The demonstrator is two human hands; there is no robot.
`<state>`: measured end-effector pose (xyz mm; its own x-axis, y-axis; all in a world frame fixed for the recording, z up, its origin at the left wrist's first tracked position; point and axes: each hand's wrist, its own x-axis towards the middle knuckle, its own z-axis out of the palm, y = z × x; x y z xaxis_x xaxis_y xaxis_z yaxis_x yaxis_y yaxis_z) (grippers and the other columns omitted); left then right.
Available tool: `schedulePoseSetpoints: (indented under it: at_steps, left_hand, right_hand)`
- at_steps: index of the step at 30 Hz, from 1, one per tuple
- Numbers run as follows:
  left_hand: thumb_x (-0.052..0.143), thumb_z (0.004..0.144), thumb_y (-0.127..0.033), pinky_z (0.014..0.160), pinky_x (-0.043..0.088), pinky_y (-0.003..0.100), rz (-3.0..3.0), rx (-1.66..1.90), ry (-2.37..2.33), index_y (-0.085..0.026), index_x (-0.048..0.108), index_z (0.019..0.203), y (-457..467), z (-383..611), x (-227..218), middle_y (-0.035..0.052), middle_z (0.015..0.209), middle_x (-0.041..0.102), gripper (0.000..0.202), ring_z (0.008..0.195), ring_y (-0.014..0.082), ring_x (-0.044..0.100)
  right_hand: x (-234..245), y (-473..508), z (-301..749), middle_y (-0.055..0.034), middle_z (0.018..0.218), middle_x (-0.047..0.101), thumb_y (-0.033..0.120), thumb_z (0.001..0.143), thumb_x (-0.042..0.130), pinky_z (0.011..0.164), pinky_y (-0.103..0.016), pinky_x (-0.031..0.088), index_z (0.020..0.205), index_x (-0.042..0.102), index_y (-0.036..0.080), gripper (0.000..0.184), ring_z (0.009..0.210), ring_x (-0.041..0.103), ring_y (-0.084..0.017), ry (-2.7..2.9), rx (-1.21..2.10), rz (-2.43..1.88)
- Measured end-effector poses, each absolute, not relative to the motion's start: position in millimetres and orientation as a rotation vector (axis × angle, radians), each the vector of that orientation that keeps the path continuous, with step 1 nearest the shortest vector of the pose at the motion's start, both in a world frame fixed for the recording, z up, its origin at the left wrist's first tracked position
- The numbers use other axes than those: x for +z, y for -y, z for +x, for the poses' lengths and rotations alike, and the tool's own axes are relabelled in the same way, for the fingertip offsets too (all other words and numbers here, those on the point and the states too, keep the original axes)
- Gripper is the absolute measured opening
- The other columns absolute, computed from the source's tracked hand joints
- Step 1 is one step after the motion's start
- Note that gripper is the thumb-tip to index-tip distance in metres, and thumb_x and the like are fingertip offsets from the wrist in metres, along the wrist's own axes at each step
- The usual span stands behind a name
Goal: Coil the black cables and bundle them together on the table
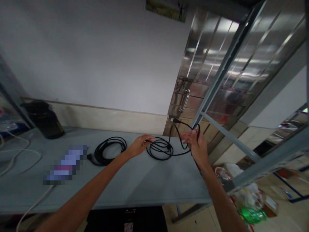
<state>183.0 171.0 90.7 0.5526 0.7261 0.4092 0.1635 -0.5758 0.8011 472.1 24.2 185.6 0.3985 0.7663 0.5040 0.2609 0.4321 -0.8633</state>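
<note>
A loosely coiled black cable [159,158] lies on the grey table [135,187]. My left hand [140,145] pinches the left side of its loops between thumb and fingers. At the table's right end my right hand [196,143] is closed around a stretch of the same cable. From there a free end with a black plug [176,120] sticks up and to the left, its tip pale. Left of my left hand rests a second, neatly wound black cable [98,154], apart from both hands.
A phone-like device with a blurred screen [66,164] lies on the left, a white cord [36,206] running from it. Behind it stands a dark bottle [44,120]. A metal post [217,77] rises at the table's right end. Bags and a green bottle [253,215] lie on the floor.
</note>
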Motion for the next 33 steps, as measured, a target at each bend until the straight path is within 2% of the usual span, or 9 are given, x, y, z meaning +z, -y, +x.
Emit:
schedulePoseSetpoints:
  at_steps: [3, 8, 11, 16, 22, 26, 28, 30, 33]
  left_hand:
    - [0.066, 0.102, -0.066, 0.092, 0.069, 0.046, 1.985, 1.023, -0.806, -0.021, 0.081, 0.124, -179.3, 183.1, 87.7, 0.0137, 0.117, 0.086, 0.052, 0.1, 0.0306, 0.083]
    - [0.063, 0.099, -0.079, 0.088, 0.069, 0.044, 1.913, 1.091, -0.875, -0.02, 0.078, 0.121, -183.0, 183.7, 95.6, 0.0149, 0.114, 0.085, 0.064, 0.099, 0.0303, 0.083]
    - [0.063, 0.103, -0.075, 0.093, 0.068, 0.044, 1.9, 1.137, -0.888, -0.02, 0.076, 0.13, -173.5, 189.1, 102.9, 0.0151, 0.119, 0.084, 0.062, 0.107, 0.0297, 0.082]
    - [0.069, 0.107, -0.061, 0.107, 0.064, 0.047, 1.992, 1.107, -0.791, -0.024, 0.072, 0.142, -149.7, 210.3, 104.5, 0.014, 0.129, 0.083, 0.051, 0.122, 0.0306, 0.08]
    - [0.074, 0.105, -0.039, 0.136, 0.04, 0.061, 2.225, 1.357, -0.827, -0.02, 0.06, 0.162, -147.1, 241.7, 115.1, 0.0211, 0.167, 0.06, 0.061, 0.158, 0.0378, 0.053]
    - [0.069, 0.109, -0.032, 0.119, 0.055, 0.049, 2.232, 1.287, -0.759, -0.021, 0.084, 0.125, -155.6, 250.4, 139.3, 0.0148, 0.127, 0.083, 0.025, 0.124, 0.0332, 0.075]
    - [0.067, 0.11, -0.036, 0.103, 0.06, 0.039, 2.207, 1.265, -0.708, -0.023, 0.088, 0.111, -155.8, 246.4, 146.9, 0.01, 0.108, 0.087, 0.024, 0.103, 0.0277, 0.08]
    - [0.066, 0.112, -0.042, 0.095, 0.062, 0.035, 2.143, 1.294, -0.697, -0.022, 0.089, 0.111, -152.5, 237.7, 148.8, 0.0088, 0.107, 0.089, 0.031, 0.097, 0.026, 0.082]
    - [0.061, 0.114, -0.052, 0.1, 0.063, 0.036, 2.02, 1.378, -0.716, -0.019, 0.089, 0.119, -144.8, 221.0, 143.6, 0.0106, 0.118, 0.089, 0.043, 0.109, 0.0287, 0.084]
  right_hand:
    - [214.2, -37.2, 483.8, -0.0121, 0.106, 0.084, 0.093, 0.094, 0.069, 0.059, -0.031, 0.064, 0.106, 0.055, 0.026, 0.07, 0.079, 0.083, -0.023, 1.173, 0.448, -1.044]
    - [275.8, -49.3, 489.8, 0.0037, 0.08, 0.072, 0.09, 0.097, 0.069, 0.033, -0.02, 0.036, 0.11, 0.053, 0.027, 0.067, 0.042, 0.057, -0.01, 1.212, 0.349, -1.038]
    - [310.2, -54.6, 481.3, 0.0094, 0.068, 0.059, 0.086, 0.101, 0.069, 0.032, -0.019, 0.028, 0.107, 0.056, 0.026, 0.061, 0.037, 0.044, -0.007, 1.265, 0.251, -1.004]
    - [357.6, -63.2, 466.8, 0.01, 0.069, 0.052, 0.075, 0.111, 0.063, 0.037, -0.019, 0.025, 0.11, 0.058, 0.027, 0.048, 0.041, 0.042, -0.005, 1.376, 0.185, -0.87]
    - [396.6, -68.1, 455.1, 0.0086, 0.072, 0.052, 0.074, 0.115, 0.054, 0.046, -0.018, 0.031, 0.121, 0.061, 0.027, 0.048, 0.044, 0.046, -0.005, 1.441, 0.147, -0.794]
    - [397.3, -56.0, 443.4, 0.0092, 0.069, 0.052, 0.075, 0.115, 0.052, 0.045, -0.018, 0.031, 0.116, 0.058, 0.026, 0.05, 0.043, 0.044, -0.006, 1.47, 0.062, -0.834]
    - [389.9, -48.5, 443.0, 0.0095, 0.067, 0.052, 0.074, 0.116, 0.05, 0.043, -0.021, 0.032, 0.112, 0.055, 0.026, 0.048, 0.043, 0.044, -0.007, 1.477, -0.02, -0.91]
    - [378.6, -45.1, 449.2, 0.0089, 0.066, 0.053, 0.073, 0.117, 0.048, 0.045, -0.024, 0.036, 0.11, 0.053, 0.026, 0.047, 0.044, 0.046, -0.01, 1.479, -0.1, -1.001]
    - [357.1, -51.1, 467.9, 0.0058, 0.068, 0.057, 0.077, 0.116, 0.044, 0.053, -0.028, 0.042, 0.108, 0.05, 0.027, 0.052, 0.052, 0.054, -0.014, 1.488, -0.163, -1.126]
